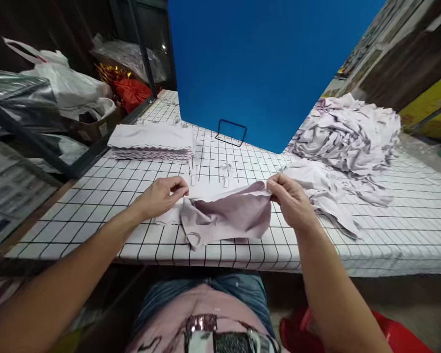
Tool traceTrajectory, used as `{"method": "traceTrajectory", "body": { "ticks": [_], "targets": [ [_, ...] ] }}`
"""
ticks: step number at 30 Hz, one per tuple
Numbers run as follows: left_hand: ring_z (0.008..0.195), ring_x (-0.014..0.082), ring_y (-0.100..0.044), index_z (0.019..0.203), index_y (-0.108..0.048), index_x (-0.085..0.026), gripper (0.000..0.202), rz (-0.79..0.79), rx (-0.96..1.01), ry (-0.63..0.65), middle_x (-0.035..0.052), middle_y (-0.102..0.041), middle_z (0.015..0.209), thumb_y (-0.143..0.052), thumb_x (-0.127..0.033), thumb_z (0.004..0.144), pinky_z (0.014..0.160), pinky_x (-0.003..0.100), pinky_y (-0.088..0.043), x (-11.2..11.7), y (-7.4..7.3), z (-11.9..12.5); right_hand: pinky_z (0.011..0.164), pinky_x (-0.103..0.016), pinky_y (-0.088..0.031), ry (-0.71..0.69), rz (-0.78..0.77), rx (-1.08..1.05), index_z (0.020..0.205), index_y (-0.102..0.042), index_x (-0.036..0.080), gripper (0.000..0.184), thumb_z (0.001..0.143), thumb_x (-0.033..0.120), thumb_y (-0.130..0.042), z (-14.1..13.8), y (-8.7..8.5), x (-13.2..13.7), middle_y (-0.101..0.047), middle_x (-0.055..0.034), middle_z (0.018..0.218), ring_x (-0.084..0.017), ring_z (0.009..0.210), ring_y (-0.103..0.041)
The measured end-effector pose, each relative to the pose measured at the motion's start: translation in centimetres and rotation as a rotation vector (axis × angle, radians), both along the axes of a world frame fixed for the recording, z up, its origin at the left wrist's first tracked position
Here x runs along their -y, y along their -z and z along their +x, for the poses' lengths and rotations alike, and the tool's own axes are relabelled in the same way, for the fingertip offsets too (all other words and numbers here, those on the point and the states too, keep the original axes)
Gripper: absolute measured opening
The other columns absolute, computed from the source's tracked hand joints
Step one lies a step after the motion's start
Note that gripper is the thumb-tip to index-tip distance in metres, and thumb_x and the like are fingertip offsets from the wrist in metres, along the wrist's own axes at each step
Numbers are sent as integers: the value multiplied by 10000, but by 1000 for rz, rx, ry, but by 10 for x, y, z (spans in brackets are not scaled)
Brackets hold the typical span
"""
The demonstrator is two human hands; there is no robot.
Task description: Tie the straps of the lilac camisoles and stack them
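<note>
A pale lilac piece of fabric (230,215) is stretched between my two hands just above the checked tablecloth. Its lower part hangs in folds, with a small curled loop at the lower left. My left hand (165,195) pinches at its upper left edge, thumb and forefinger together. On the other side, my right hand (289,198) grips the upper right corner between thumb and fingers. Beneath the fabric, partly covered, another pale piece (169,216) lies flat. A few loose fabric pieces (323,191) lie right of my right hand.
A neat stack of folded fabric (152,142) sits at the left back. At the right is a big loose heap of fabric (349,132). A large blue panel (264,63) blocks the far middle, near a black wire frame (232,143). Small scraps (226,174) lie ahead.
</note>
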State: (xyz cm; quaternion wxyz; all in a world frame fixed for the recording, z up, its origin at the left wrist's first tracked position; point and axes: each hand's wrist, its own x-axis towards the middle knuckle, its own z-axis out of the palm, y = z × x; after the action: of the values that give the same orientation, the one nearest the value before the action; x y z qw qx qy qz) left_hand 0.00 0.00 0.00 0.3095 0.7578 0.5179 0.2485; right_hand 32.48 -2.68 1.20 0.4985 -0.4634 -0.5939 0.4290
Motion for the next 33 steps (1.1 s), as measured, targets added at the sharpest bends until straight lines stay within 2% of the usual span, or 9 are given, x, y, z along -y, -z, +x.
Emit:
{"method": "traceTrajectory", "body": {
  "ticks": [3,5,10,15,19,21,25,28,33],
  "targets": [
    [900,175,-639,875,-640,-170,222,157,174,-16,42,-695,913,-505,-335,935,793,283,-497,11,-18,11,573,-226,-388,-33,33,8,760,-518,189,243,935,347,-576,-8,-11,-1,-486,30,676,-83,607,-448],
    [907,172,-641,908,-648,-164,202,210,237,77,48,-694,934,-513,-312,936,818,290,-506,17,-23,25,568,-228,-386,-63,62,19,762,-523,190,243,935,352,-575,-15,-16,0,-486,28,679,-87,607,-447],
    [1063,190,-614,1136,-616,-159,247,294,343,407,88,-662,1123,-561,-220,903,933,348,-503,23,-18,75,575,-232,-385,-133,108,21,785,-539,187,235,942,360,-564,-34,-20,2,-505,17,708,-96,634,-462],
    [1035,181,-612,1136,-615,-159,256,193,440,417,76,-658,1093,-588,-240,895,930,340,-495,27,-17,97,564,-222,-371,-77,140,46,766,-525,181,249,938,355,-569,-36,-25,4,-474,28,688,-86,616,-433],
    [681,109,-574,932,-661,-137,228,-188,420,559,20,-624,795,-582,-350,913,609,219,-470,29,-21,82,575,-225,-421,3,134,39,783,-523,191,236,929,371,-568,-26,-26,1,-485,28,691,-91,616,-459],
    [616,93,-530,857,-666,-120,256,-303,409,618,13,-600,728,-616,-369,892,544,197,-422,28,-23,66,584,-232,-440,94,138,58,790,-524,198,219,924,366,-565,-17,-23,-3,-492,25,696,-98,625,-473],
    [641,101,-546,824,-701,-126,219,-338,468,574,29,-627,728,-642,-331,875,564,189,-433,21,-35,28,688,-264,-477,263,226,92,783,-527,203,162,910,301,-548,3,-14,-10,-587,-22,882,-126,775,-544],
    [640,111,-564,825,-726,-145,176,-346,439,551,34,-644,723,-674,-311,846,558,180,-447,16,-49,2,788,-314,-500,207,248,-60,783,-481,213,166,911,311,-522,9,-13,-12,-610,-57,1146,-179,1001,-583],
    [547,85,-520,747,-694,-151,181,-268,596,385,14,-595,643,-702,-315,823,489,153,-418,12,-57,-17,627,-284,-476,112,264,-145,781,-414,238,258,932,420,-517,-1,-21,-12,-585,-25,821,-164,744,-575]
  ]
}}
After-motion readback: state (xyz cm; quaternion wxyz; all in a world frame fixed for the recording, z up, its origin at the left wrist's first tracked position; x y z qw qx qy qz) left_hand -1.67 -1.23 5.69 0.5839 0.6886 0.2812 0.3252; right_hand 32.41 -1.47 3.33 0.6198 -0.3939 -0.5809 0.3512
